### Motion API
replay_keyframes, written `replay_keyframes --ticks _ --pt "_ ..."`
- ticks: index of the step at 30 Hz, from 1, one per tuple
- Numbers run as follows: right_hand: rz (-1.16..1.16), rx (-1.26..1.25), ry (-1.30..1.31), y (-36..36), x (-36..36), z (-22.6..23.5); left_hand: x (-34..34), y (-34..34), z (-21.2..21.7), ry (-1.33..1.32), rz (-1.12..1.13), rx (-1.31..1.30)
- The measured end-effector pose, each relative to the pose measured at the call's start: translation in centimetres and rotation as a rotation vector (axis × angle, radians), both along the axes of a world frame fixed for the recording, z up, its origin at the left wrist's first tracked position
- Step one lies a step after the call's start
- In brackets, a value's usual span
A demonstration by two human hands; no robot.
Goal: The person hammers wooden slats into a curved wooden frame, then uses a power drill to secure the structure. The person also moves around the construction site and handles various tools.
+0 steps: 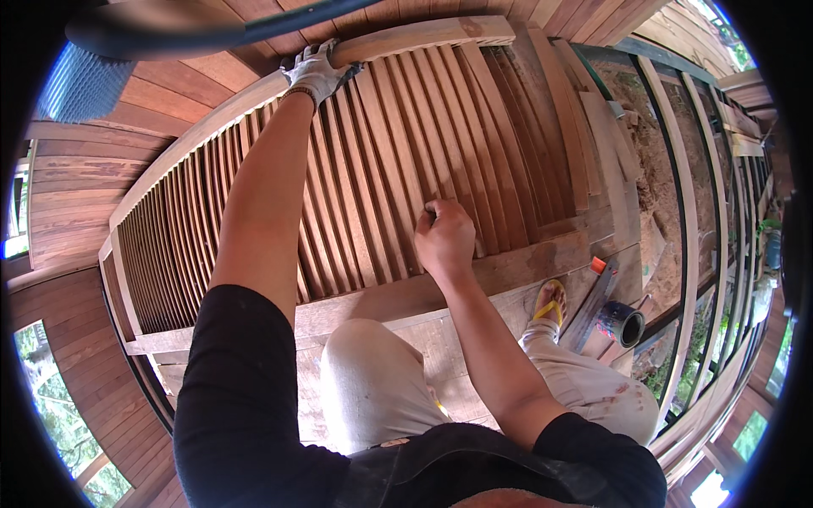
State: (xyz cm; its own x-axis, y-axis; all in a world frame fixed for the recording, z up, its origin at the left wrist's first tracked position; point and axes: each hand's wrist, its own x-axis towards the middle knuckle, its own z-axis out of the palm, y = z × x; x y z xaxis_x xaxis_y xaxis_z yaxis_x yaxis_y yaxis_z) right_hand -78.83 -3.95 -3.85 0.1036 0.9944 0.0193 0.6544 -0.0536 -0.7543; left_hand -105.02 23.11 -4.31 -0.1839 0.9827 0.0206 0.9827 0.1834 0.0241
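Note:
A large wooden louvered panel (pixel 364 169) lies before me, its many narrow slats running between two long rails. My left hand (pixel 315 72), in a white and dark work glove, is closed over the far rail (pixel 423 35), thumb and fingers apart across the wood. Bare and curled, my right hand (pixel 447 237) is over the slats close to the near rail (pixel 508 268). Its thumb and forefinger come together by a slat; whatever they pinch, if anything, cannot be made out. Toward the right end, the slats look wider and darker.
Loose boards (pixel 605 140) lie past the panel's right end. Beside my sandaled foot (pixel 550 303) are a dark round container (pixel 621 324) and a long flat bar (pixel 588 305) with an orange end. Farther right, open floor joists (pixel 677 169) span bare earth. A blurred dark tube crosses the upper left.

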Motion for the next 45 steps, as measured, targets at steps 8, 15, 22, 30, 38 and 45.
replay_keyframes --ticks 8,15,22,30,38,45 --pt "0.068 0.003 -0.089 1.2 -0.9 1.0 -0.1 0.1 0.0 0.011 -0.003 -0.006" --pt "0.018 0.063 -0.002 1.1 -0.7 -0.4 -0.3 0.3 -0.4 0.031 -0.005 -0.002" --pt "0.026 0.015 0.035 1.3 -0.6 -0.5 0.2 -0.2 0.3 0.017 -0.013 0.007" --pt "0.068 0.012 0.024 1.2 -0.5 0.2 -0.9 0.5 -1.1 0.041 -0.027 0.049" --pt "0.021 0.006 0.066 1.6 -0.6 -0.4 -0.2 0.2 -0.5 0.019 -0.044 0.041" --pt "0.008 -0.048 0.096 1.7 -0.7 0.4 -1.3 0.7 -1.1 -0.005 -0.031 0.047"
